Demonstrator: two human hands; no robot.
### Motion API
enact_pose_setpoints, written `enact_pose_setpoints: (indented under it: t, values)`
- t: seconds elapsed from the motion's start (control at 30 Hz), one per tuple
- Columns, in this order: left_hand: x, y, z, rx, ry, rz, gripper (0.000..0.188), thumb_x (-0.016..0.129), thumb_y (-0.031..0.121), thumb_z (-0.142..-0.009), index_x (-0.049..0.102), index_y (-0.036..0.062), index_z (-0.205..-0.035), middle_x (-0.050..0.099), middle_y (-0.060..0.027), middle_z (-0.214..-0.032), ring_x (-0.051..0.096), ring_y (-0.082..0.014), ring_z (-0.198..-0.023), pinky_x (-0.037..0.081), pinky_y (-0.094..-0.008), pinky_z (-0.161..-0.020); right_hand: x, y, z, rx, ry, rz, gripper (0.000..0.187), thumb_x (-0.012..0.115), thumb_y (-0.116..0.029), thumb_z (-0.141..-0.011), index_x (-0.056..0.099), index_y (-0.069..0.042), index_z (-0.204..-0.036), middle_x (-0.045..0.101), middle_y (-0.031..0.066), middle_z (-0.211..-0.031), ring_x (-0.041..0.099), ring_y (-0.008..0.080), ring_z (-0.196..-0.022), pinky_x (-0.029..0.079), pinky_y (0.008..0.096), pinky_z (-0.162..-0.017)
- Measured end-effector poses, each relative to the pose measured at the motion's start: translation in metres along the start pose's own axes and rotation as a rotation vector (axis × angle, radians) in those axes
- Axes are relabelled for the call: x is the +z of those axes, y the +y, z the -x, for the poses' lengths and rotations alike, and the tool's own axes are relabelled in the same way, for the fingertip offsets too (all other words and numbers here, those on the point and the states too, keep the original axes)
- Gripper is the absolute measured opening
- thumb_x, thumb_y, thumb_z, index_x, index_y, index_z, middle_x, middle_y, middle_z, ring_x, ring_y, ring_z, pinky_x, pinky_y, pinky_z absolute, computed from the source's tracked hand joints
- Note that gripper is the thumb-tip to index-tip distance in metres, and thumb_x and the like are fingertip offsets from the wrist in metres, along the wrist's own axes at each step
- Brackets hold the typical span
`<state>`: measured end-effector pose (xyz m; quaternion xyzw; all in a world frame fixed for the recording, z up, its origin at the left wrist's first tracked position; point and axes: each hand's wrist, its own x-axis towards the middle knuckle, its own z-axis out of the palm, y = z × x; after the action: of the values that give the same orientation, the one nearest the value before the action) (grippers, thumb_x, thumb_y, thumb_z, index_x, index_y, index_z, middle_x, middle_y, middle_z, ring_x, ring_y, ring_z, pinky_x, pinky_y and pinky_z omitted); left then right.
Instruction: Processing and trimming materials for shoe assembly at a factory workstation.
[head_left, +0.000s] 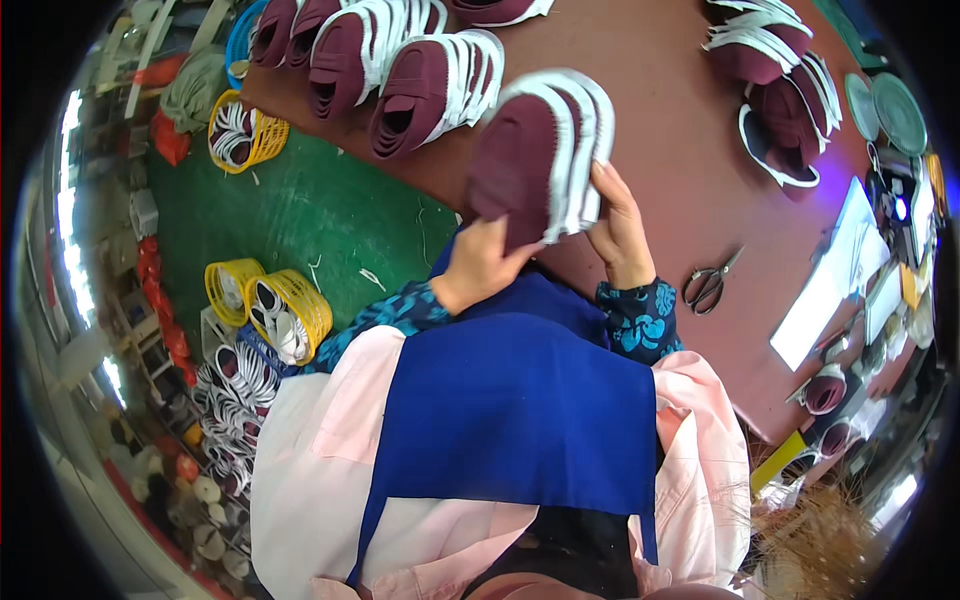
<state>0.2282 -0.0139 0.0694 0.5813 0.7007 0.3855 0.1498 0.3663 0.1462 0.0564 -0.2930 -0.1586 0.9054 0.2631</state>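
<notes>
Between my two hands is a nested stack of maroon shoe uppers (512,165) with white edging, raised over the table's near edge. My left hand (477,266) grips its lower end, thumb and fingers closed on the maroon fabric. Against the white-edged right side, my right hand (620,230) presses with its thumb up and the other fingers partly hidden behind. Just beyond, to the left, stand more stacks of maroon uppers (420,95) on the brown table (640,130). Black-handled scissors (708,288) lie right of my right hand.
Loose maroon uppers (785,125) lie at the table's far right, near white paper sheets (825,285). Yellow baskets (302,308) holding shoe parts stand on the green floor (300,215) at left. Another yellow basket (268,140) sits farther back.
</notes>
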Motion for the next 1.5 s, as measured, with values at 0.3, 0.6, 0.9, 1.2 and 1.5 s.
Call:
enact_pose_setpoints:
  t: [0.3,0.6,0.9,1.2,1.5]
  values:
    - [-0.087,-0.173,0.013,0.031,0.03,-0.715,0.026,0.065,0.021,-0.092,0.062,-0.0026,-0.103,0.062,-0.0218,-0.093,0.057,-0.0446,-0.085,0.046,-0.0519,-0.073,-0.029,0.033,-0.051,0.097,0.144,0.523,0.027,0.053,-0.024,-0.102,0.065,-0.003,-0.115,0.071,0.0052,-0.101,0.062,0.0106,-0.088,0.05,0.0259,-0.08]
    - [-0.084,-0.269,-0.055,0.003,-0.038,-0.41,0.081,0.073,0.03,-0.089,0.032,-0.0139,-0.143,0.041,-0.0352,-0.143,0.04,-0.0509,-0.131,0.032,-0.0489,-0.111,-0.14,0.026,-0.003,0.138,0.506,0.63,0.029,0.059,-0.026,-0.097,0.068,0.0,-0.105,0.073,0.0111,-0.086,0.067,0.0151,-0.061,0.049,0.0242,-0.05]
    - [-0.106,-0.164,-0.131,-0.33,-1.033,-0.999,0.054,0.053,0.045,-0.097,0.064,-0.0059,-0.112,0.067,-0.0276,-0.105,0.065,-0.0433,-0.102,0.052,-0.0495,-0.087,-0.147,0.011,0.004,0.225,0.623,0.433,0.052,0.051,-0.045,-0.1,0.072,0.002,-0.093,0.074,0.0146,-0.079,0.07,0.0199,-0.056,0.046,0.0271,-0.044]
    - [0.01,-0.099,-0.26,0.444,-1.183,-0.723,0.042,0.063,0.042,-0.092,0.068,0.0016,-0.101,0.069,-0.0222,-0.079,0.067,-0.0432,-0.074,0.054,-0.0511,-0.066,-0.163,0.015,0.004,-0.153,0.638,0.17,0.043,0.055,-0.04,-0.1,0.068,0.001,-0.096,0.073,0.0129,-0.081,0.069,0.0185,-0.059,0.049,0.0258,-0.048]
    - [0.205,0.132,-0.374,0.729,-1.086,-0.169,0.047,0.07,0.019,-0.09,0.056,0.0026,-0.131,0.061,-0.0182,-0.129,0.057,-0.0357,-0.12,0.045,-0.042,-0.103,-0.33,-0.24,-0.006,-0.789,1.102,-0.402,0.038,0.055,-0.035,-0.102,0.056,-0.001,-0.119,0.063,0.0122,-0.1,0.059,0.0187,-0.09,0.049,0.0331,-0.081]
